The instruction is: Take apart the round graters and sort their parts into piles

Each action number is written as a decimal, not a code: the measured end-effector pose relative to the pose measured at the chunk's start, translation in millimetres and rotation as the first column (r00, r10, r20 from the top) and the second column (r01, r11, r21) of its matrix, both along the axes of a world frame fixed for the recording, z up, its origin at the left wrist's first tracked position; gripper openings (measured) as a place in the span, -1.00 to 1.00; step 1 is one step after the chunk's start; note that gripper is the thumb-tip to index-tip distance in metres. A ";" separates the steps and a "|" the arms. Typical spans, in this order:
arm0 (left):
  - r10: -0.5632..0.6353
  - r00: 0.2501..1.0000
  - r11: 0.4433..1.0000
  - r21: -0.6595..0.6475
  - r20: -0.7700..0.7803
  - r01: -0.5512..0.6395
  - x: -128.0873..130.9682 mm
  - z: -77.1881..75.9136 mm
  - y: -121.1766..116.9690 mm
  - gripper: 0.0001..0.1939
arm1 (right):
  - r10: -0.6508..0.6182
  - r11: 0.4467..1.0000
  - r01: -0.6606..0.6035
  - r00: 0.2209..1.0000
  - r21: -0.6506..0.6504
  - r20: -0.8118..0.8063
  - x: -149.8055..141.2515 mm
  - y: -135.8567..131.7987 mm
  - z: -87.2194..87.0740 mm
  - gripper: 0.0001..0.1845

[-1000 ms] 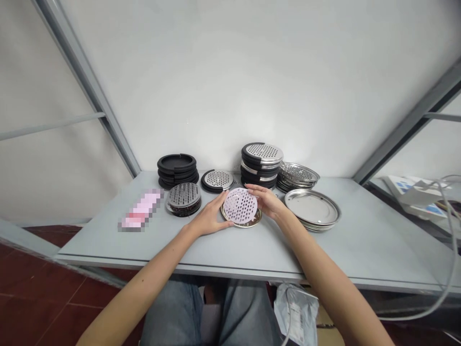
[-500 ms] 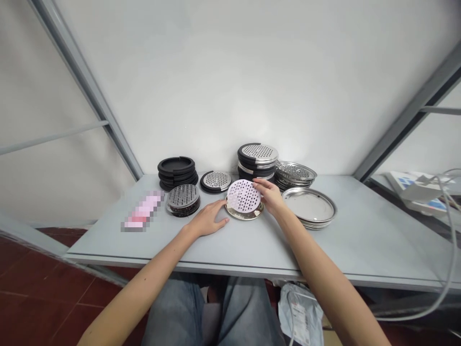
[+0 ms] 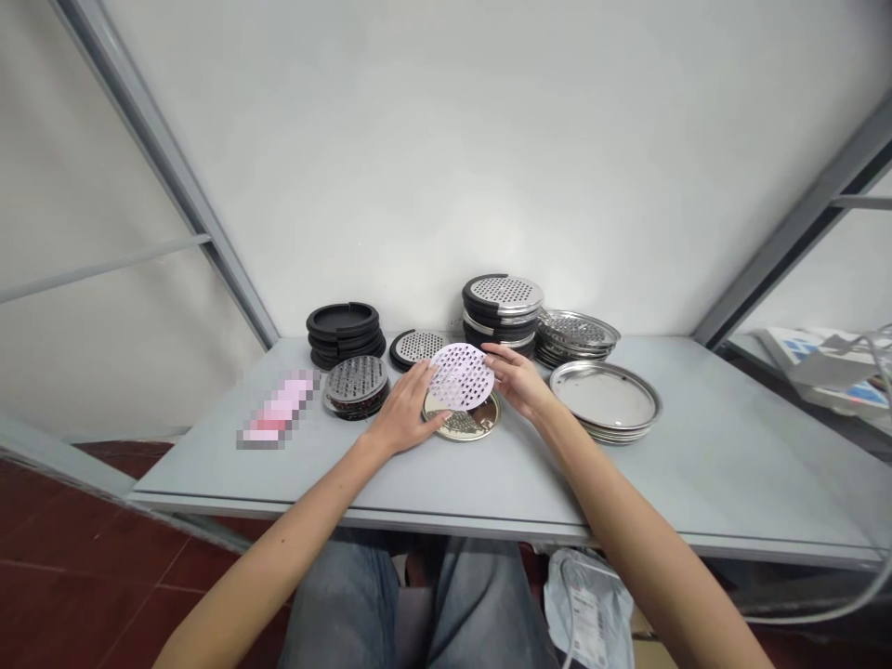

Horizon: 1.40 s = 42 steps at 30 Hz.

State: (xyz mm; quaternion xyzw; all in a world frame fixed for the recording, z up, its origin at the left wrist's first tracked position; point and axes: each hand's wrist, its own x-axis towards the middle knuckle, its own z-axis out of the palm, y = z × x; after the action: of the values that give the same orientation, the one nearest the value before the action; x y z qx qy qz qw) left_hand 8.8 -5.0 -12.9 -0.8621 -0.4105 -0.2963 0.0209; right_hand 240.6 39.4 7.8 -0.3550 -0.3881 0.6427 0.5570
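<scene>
A pale, lilac-tinted round plate full of small holes point(image 3: 461, 379), like a grater disc, is held tilted above a shiny gold-coloured round plate point(image 3: 466, 428) on the table. My right hand point(image 3: 514, 379) pinches the perforated disc at its upper right edge. At its left edge is my left hand point(image 3: 408, 409), fingers against the rim and thumb near the lower edge, over the gold plate. Left of my hands lies a stack of grey perforated discs point(image 3: 357, 381). A perforated steel disc with a black rim point(image 3: 420, 347) lies just behind, partly covered by the left fingers.
Black rings or trays point(image 3: 343, 321) are stacked at the back left. Black-rimmed steel discs point(image 3: 503, 295) stand behind my right hand. Perforated steel plates point(image 3: 580, 330) and a stack of flat steel lids point(image 3: 605, 395) are at the right. A blurred pink item point(image 3: 285, 409) lies left.
My left hand let go of the perforated disc, moved off its edge, and has come back to it. The right hand kept hold. More of the gold plate shows now.
</scene>
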 end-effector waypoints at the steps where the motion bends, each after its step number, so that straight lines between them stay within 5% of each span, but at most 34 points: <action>1: 0.005 1.000 1.000 0.003 -0.004 -0.005 4.6 1.8 -0.8 -0.15 | 0.018 1.000 -0.018 1.000 0.005 -0.006 -0.9 -0.9 0.2 -0.57; 6: 0.080 0.996 0.997 -0.026 0.024 -0.079 31.1 12.2 -1.0 0.24 | 0.117 0.992 -0.116 0.993 0.045 -0.011 -3.7 -6.1 3.8 -0.59; 13: 0.046 0.999 0.995 -0.089 0.014 -0.045 37.1 27.9 7.1 0.24 | 0.132 0.990 -0.131 0.991 0.044 -0.033 -2.4 -7.2 6.6 -0.63; 18: 0.166 0.986 0.983 -0.080 0.011 -0.165 2.5 46.3 2.4 0.16 | 0.096 0.995 -0.096 0.995 -0.006 0.007 -2.2 -6.1 8.6 -0.72; 23: 0.496 0.868 0.858 -0.151 -0.005 -0.491 -52.9 62.1 -4.9 0.14 | 0.017 0.997 -0.034 0.973 0.070 0.229 -3.0 -3.5 3.9 -0.77; 26: 0.586 0.799 0.772 -0.209 -0.135 -0.601 -74.3 67.3 -5.4 0.14 | -0.266 0.932 0.056 0.777 0.359 0.570 -3.9 -3.5 -5.0 -0.78; 28: 0.597 0.765 0.724 -0.248 -0.240 -0.643 -80.2 70.7 -3.8 0.09 | -0.470 0.831 0.001 0.535 0.556 0.702 -4.1 -4.4 -10.8 -0.79; 30: 0.591 0.741 0.689 -0.279 -0.318 -0.669 -81.7 74.1 -0.5 0.04 | -0.538 0.781 -0.112 0.378 0.614 0.753 -4.1 -5.2 -14.9 -0.78; 35: 0.565 0.727 0.665 -0.305 -0.390 -0.682 -82.1 76.4 10.6 0.02 | -0.489 0.780 -0.316 0.229 0.540 0.842 -4.9 -5.4 -18.6 -0.77; 42: 0.583 0.715 0.663 -0.282 -0.385 -0.693 -84.2 67.3 13.9 0.11 | -0.449 0.842 -0.303 0.065 0.446 0.891 -6.0 -7.1 -19.5 -0.69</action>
State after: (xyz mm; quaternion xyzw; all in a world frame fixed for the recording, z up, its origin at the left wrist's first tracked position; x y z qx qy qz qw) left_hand -75.5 8.9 54.3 -0.6762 -0.7342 -0.0608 -0.0014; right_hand 234.6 32.3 -11.6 -0.5451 -0.8000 0.0553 0.2444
